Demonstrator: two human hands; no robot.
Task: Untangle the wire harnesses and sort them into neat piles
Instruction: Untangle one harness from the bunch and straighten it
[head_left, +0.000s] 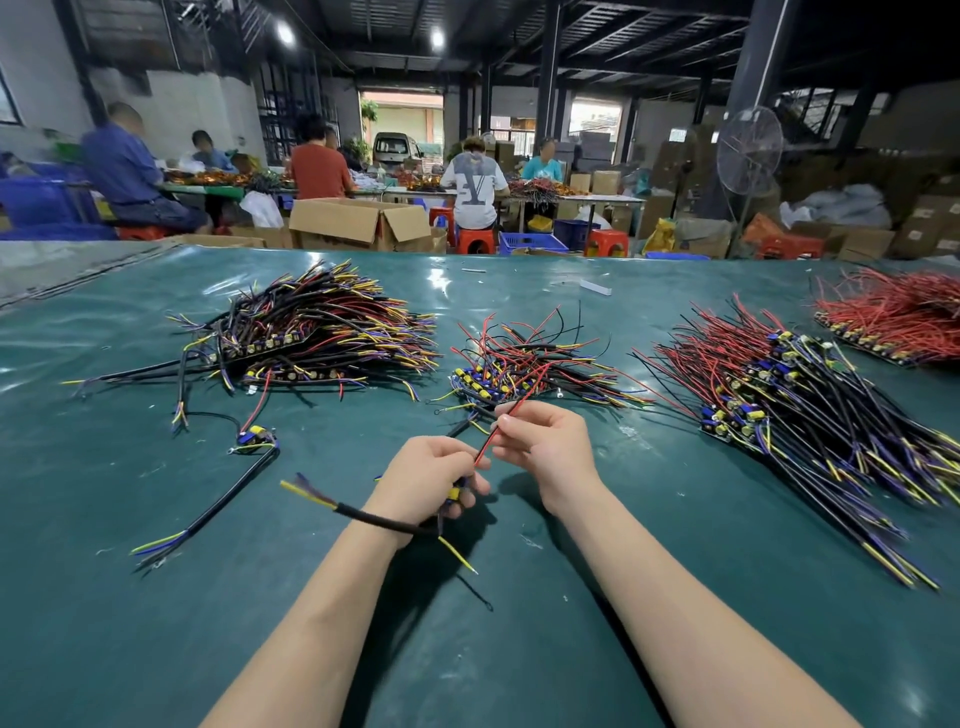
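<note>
1. Left grip (431, 478): fingers curled round one harness (375, 521) at its yellow/blue component end. The black sleeved cable runs out under the wrist to the left, w/ coloured tips fanned.
2. Right grip (545, 444): thumb + fingers pinch the same harness's red/black wire pair (485, 446), which slants up from the left grip toward the mid pile.
3. Held harness is lifted off the table (519, 649), front centre, just in front of the mid pile.
4. Mid pile (524, 364): small and loose, red + black wires sticking up, component ends at its left.
5. Left pile (322, 332): big, black sleeved cables w/ yellow/blue tips, mostly lying one way.
6. Right pile (779, 384): big, red wires at the back, black cables trailing to front right.
7. Far-right pile (898, 317): mostly red wires, at the table's edge, partly cut off by the frame.
8. One loose harness (257, 436) lies alone on the table, left of the hands, apart from the piles.
9. Table has a glossy green cover.
10. Bkgd: people seated at other tables, an open cardboard box (358, 223), a standing fan (749, 150).
</note>
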